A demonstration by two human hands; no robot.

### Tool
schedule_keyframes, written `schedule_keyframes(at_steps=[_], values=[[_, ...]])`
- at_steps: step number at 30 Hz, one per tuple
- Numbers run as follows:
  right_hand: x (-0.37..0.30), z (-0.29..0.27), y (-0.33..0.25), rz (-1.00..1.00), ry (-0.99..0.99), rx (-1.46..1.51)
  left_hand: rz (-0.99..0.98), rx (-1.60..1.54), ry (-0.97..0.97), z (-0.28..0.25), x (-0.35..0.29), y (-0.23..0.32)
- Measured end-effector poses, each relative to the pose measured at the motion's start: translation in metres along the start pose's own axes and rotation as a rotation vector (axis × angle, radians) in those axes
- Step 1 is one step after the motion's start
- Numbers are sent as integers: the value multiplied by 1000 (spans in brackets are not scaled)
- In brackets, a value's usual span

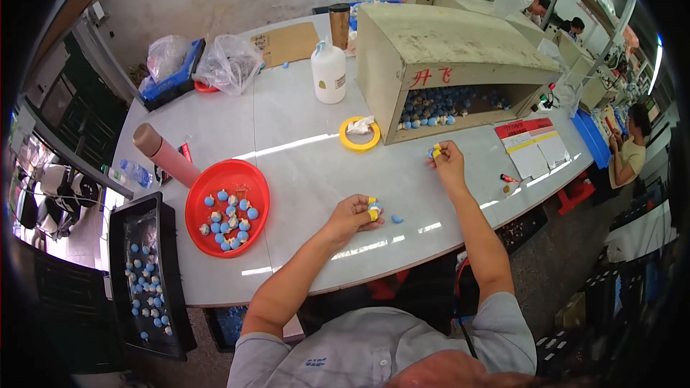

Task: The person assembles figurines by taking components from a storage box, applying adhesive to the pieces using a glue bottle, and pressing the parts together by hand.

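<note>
My left hand [348, 217] is closed above the table's near part, with yellow covers on its fingertips. Pinched between thumb and fingers is a small blue-and-white ball-shaped piece [374, 207]. Farther right and away from me, my right hand [449, 163] is also closed, with yellow on its fingertips. A bit of blue shows at those fingertips; its kind is too small to make out. Just right of my left hand, a small blue piece [397, 219] lies on the table. The open-fronted box [445, 50], holding many blue pieces [438, 104], stands beyond my right hand.
At the left is a red bowl [266, 205] of blue-and-white pieces, beside a pink flask [169, 158] and a black tray [177, 273]. A white bottle [329, 75], yellow tape roll [345, 142] and printed card [530, 145] rest on the table. Other people work beyond.
</note>
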State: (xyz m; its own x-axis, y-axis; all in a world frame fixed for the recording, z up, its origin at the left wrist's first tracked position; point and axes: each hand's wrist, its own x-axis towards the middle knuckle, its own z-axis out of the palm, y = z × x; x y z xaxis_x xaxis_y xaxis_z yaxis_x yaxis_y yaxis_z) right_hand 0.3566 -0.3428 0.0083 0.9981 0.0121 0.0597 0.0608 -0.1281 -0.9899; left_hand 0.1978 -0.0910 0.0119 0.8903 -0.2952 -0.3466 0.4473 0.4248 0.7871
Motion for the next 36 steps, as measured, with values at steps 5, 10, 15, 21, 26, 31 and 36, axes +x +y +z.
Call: schedule_keyframes(at_steps=[5,10,15,21,26,31,36], values=[[-71,11,-36,27,-147,23,59,207,-232,5,-13,8],[-208,24,-50,224,-927,292,285,100,125,-23,9,27],[-279,16,57,572,-667,103,170,120,188,-22,9,24],[-269,32,91,396,-763,-94,203,87,187,-30,4,24],[-283,29,77,-39,-970,-602,220,79,186,-25,3,24],[-280,31,77,-113,-1209,-783,212,93,186,-25,7,24],[-275,22,70,-27,-1299,-742,214,113,174,-26,5,24]])
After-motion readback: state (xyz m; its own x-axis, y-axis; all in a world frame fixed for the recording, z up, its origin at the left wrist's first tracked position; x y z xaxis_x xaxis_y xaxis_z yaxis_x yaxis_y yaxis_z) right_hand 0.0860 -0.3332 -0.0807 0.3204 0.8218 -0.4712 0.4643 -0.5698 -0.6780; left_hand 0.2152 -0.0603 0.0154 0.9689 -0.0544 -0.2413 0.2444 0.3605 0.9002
